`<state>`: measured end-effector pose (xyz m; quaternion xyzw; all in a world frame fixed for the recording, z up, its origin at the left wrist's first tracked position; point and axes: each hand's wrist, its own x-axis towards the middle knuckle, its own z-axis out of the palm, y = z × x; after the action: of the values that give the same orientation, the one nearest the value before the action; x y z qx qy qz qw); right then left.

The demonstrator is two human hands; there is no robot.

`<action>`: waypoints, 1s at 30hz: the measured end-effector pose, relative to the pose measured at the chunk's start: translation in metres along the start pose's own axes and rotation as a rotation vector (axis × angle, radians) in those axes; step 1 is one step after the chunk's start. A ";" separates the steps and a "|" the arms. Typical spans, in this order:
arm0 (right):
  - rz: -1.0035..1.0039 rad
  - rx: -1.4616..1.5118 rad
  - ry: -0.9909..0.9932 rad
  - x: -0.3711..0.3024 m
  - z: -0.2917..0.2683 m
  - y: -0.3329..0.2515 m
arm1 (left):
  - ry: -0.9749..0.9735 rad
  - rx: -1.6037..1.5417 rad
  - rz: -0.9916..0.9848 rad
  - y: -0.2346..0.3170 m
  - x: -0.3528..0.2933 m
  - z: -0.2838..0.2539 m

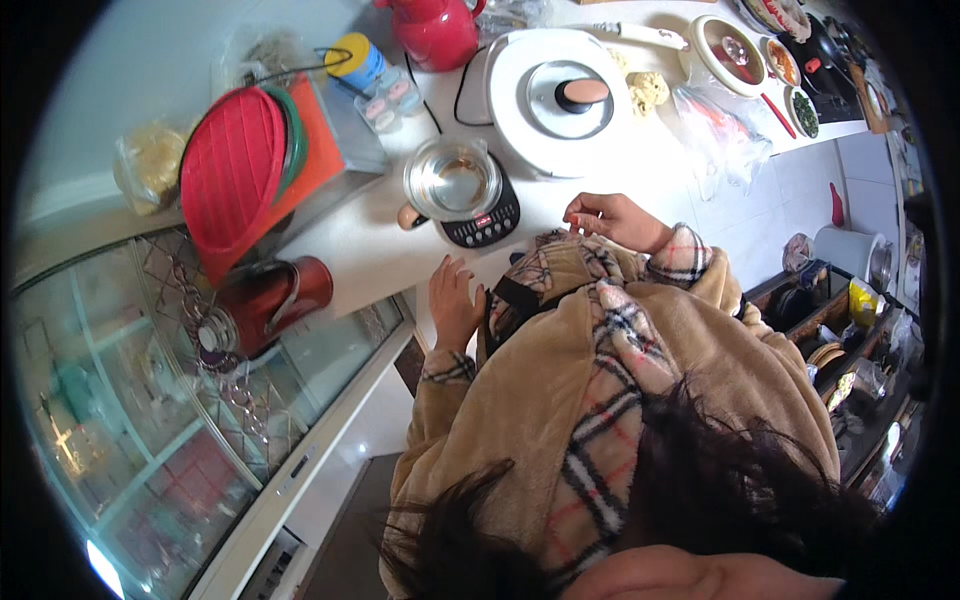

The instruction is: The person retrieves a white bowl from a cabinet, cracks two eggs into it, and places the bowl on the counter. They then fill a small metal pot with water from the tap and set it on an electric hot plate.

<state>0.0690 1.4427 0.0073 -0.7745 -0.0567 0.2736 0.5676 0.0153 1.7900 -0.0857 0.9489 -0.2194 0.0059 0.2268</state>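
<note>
My left hand (pixel 455 300) is just in front of the counter edge, its fingers apart and nothing in them. My right hand (pixel 622 220) is above the counter edge to the right, fingers curled in with the tips close together; I see nothing in them. Between and beyond my hands, a round glass pot (pixel 453 178) with a wooden handle (pixel 410 217) sits on a black electric base (pixel 484 222) with buttons and a small red display. Clear liquid seems to be in the pot. Neither hand touches it.
Behind stands a white electric cooker (pixel 520 75) with a glass lid (pixel 560 118). At left are a red metallic flask (pixel 270 305) and a red quilted round pad (pixel 230 170). A red jug (pixel 435 30) is at the back; a plastic bag (pixel 720 135) and dishes of food (pixel 780 62) are at right.
</note>
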 end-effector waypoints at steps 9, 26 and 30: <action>-0.071 -0.031 -0.046 0.000 0.014 -0.008 | -0.245 -0.065 -0.118 -0.017 -0.015 0.069; -0.005 0.041 0.004 -0.015 0.013 0.006 | -0.322 0.023 0.125 -0.008 0.021 0.077; -0.026 0.053 0.035 -0.023 0.010 0.010 | -0.226 0.067 0.191 -0.005 0.033 0.096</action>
<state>0.0430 1.4385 0.0046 -0.7630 -0.0494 0.2541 0.5923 0.0387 1.7393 -0.1703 0.9253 -0.3327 -0.0719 0.1671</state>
